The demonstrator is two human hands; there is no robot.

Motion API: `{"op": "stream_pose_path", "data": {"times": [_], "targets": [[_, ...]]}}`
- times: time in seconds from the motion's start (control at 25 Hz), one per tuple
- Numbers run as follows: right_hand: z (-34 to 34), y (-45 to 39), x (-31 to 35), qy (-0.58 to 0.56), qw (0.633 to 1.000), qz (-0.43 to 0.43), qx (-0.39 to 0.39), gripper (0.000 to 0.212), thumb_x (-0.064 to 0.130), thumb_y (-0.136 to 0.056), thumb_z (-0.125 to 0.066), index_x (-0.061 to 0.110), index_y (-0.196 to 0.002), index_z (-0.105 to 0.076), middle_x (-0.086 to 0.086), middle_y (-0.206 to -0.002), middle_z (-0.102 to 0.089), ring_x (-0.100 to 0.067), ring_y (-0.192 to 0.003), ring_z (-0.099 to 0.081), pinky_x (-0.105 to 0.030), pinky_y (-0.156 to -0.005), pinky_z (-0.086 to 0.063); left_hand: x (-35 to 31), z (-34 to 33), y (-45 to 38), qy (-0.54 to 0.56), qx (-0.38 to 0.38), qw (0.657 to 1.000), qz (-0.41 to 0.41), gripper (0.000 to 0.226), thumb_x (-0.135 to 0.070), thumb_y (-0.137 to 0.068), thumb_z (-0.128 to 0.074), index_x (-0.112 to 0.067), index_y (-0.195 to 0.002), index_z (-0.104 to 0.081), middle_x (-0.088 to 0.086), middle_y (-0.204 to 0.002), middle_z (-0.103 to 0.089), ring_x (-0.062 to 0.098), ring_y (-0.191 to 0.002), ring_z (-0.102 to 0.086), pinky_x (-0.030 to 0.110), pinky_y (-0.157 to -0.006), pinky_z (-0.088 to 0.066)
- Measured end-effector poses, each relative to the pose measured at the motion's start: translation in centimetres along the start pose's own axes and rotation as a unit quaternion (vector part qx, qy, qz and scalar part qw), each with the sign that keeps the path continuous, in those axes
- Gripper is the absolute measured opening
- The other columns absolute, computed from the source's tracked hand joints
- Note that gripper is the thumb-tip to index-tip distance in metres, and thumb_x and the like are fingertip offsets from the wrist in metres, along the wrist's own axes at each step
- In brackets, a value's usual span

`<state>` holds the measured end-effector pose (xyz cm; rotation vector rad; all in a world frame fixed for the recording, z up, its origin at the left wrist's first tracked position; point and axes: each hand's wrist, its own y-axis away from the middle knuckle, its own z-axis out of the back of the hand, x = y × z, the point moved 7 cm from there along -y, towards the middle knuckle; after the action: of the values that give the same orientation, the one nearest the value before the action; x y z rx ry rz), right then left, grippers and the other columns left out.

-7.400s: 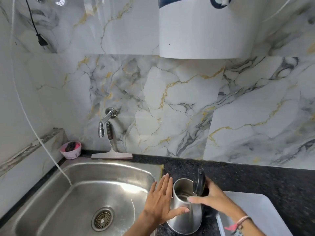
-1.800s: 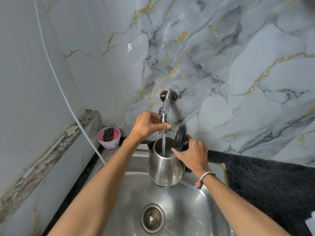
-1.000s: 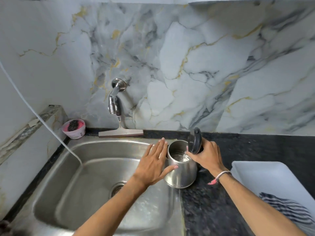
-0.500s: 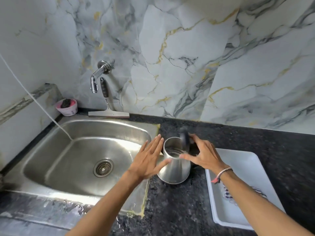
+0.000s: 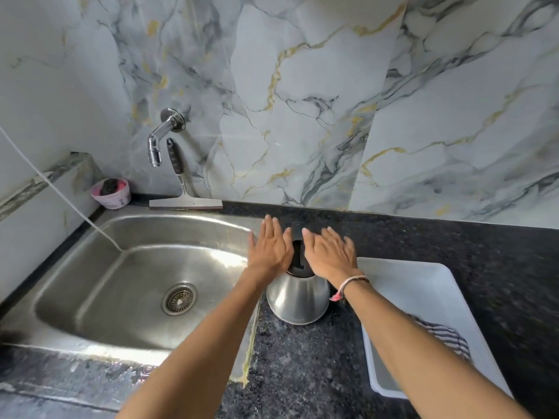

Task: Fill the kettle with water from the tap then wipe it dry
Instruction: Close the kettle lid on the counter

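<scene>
A steel kettle stands upright on the black counter just right of the sink. Its black lid lies shut on top, mostly hidden between my hands. My left hand hovers flat over the kettle's left side, fingers spread, holding nothing. My right hand is flat over the right side, fingers apart, also holding nothing. The chrome tap juts from the marble wall at the back left, with no water running. A striped cloth lies in the white tray, partly under my right forearm.
The steel sink fills the left, drain in its middle. A squeegee leans on the wall under the tap, beside a pink scrubber cup. A white cord hangs into the sink. Black granite counter runs to the right.
The kettle came from under the running tap to the counter. Its lid, upright half a second ago, is now shut. Both hands have come off it and lie flat above.
</scene>
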<state>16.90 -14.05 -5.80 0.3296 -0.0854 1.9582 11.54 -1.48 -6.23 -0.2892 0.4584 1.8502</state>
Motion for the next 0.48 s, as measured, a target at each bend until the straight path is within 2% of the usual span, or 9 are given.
{"op": "stream_pose_path", "data": {"times": [0.08,0.16,0.28,0.36,0.4,0.48], "targets": [[-0.9,-0.1,0.0,0.019,1.000,-0.005,0.020,0.064,0.055,-0.104,-0.005,0.033,-0.161,-0.023,-0.007,-0.171,-0.019,-0.021,-0.159,-0.006,-0.058,-0.124,-0.004,1.2,-1.4,-0.4,-0.005,-0.007,1.000,0.008,0.062,-0.036,-0.109,-0.012,-0.006,-0.162,0.002,0.011,-0.172,0.008,0.023,-0.159,0.008,0.059,-0.127,0.002],[-0.9,0.0,0.0,0.019,0.999,-0.011,0.041,0.064,0.056,-0.104,-0.006,0.033,-0.162,-0.019,-0.007,-0.171,-0.017,-0.022,-0.159,-0.005,-0.059,-0.124,-0.003,1.2,-1.5,-0.4,0.005,-0.007,1.000,0.007,0.065,-0.039,-0.108,-0.012,-0.005,-0.161,0.005,0.010,-0.172,0.008,0.022,-0.159,0.008,0.059,-0.127,0.004],[0.5,0.4,0.0,-0.067,0.997,0.035,-0.004,0.060,0.050,-0.108,-0.019,0.023,-0.159,-0.033,-0.008,-0.166,-0.033,-0.023,-0.156,-0.021,-0.047,-0.124,-0.017,0.4,-0.1,-0.1,0.000,-0.041,0.999,-0.007,0.066,-0.041,-0.108,-0.016,-0.004,-0.161,-0.001,0.013,-0.172,0.000,0.023,-0.160,-0.001,0.057,-0.128,-0.004],[2.4,2.0,-1.5,-0.191,0.975,0.075,-0.084,0.046,0.034,-0.110,-0.033,0.014,-0.147,-0.051,-0.009,-0.149,-0.053,-0.024,-0.141,-0.045,-0.030,-0.113,-0.032,-1.3,1.5,1.5,-0.028,-0.118,0.991,-0.059,0.063,-0.039,-0.109,-0.024,-0.003,-0.160,-0.016,0.018,-0.169,-0.020,0.028,-0.157,-0.019,0.053,-0.127,-0.018],[3.2,3.1,-3.4,-0.234,0.961,0.079,-0.127,0.038,0.024,-0.109,-0.038,0.011,-0.139,-0.058,-0.010,-0.138,-0.060,-0.023,-0.130,-0.054,-0.022,-0.105,-0.035,-2.7,2.2,2.7,-0.029,-0.162,0.981,-0.099,0.059,-0.036,-0.109,-0.030,-0.002,-0.156,-0.029,0.021,-0.162,-0.035,0.033,-0.150,-0.034,0.051,-0.123,-0.029],[4.0,4.9,-8.6,-0.250,0.953,0.050,-0.163,0.031,0.005,-0.103,-0.043,0.009,-0.125,-0.064,-0.009,-0.124,-0.065,-0.021,-0.117,-0.062,-0.019,-0.098,-0.040,-6.4,3.1,5.2,0.007,-0.235,0.951,-0.200,0.043,-0.030,-0.107,-0.040,-0.003,-0.137,-0.053,0.020,-0.131,-0.059,0.039,-0.118,-0.059,0.050,-0.101,-0.048]]}}
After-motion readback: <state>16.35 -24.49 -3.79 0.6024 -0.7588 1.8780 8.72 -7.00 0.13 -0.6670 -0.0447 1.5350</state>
